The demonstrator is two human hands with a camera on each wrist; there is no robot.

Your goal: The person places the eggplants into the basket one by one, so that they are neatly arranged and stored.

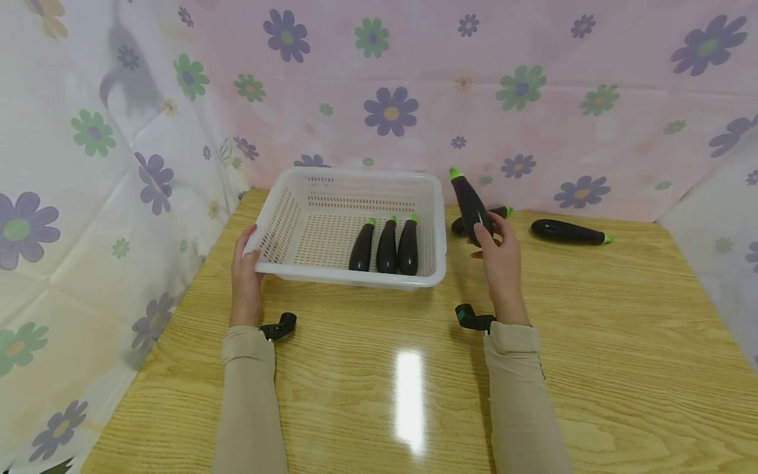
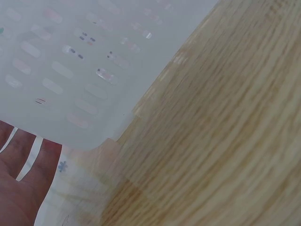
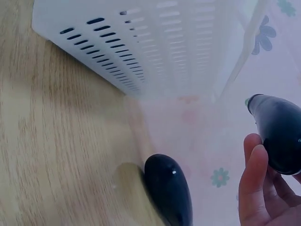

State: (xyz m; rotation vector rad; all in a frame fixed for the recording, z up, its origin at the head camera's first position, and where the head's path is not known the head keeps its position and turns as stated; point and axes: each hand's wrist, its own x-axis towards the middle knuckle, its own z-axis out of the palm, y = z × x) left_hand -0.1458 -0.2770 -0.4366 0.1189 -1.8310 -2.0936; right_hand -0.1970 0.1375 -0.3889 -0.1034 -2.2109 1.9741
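A white plastic basket (image 1: 349,276) with slotted walls stands on the table. Inside it, toward the right, three dark eggplants (image 1: 387,247) with green stems lie side by side. My left hand (image 1: 245,280) grips the basket's left rim near the front corner; in the left wrist view its fingers (image 2: 44,162) show beside the white wall. Just right of the basket, my right hand (image 1: 500,263) holds another eggplant (image 1: 470,203) by its thick end, raised with the green stem pointing up and away. Behind it on the table lies an eggplant (image 1: 502,212), partly hidden by the held one.
Farther right, one more eggplant (image 1: 565,232) lies on the wooden table (image 1: 628,342), its stem to the right. A flowered cloth (image 1: 438,79) hangs along the table's back edge and both sides. Each wrist carries a small black camera (image 1: 470,317).
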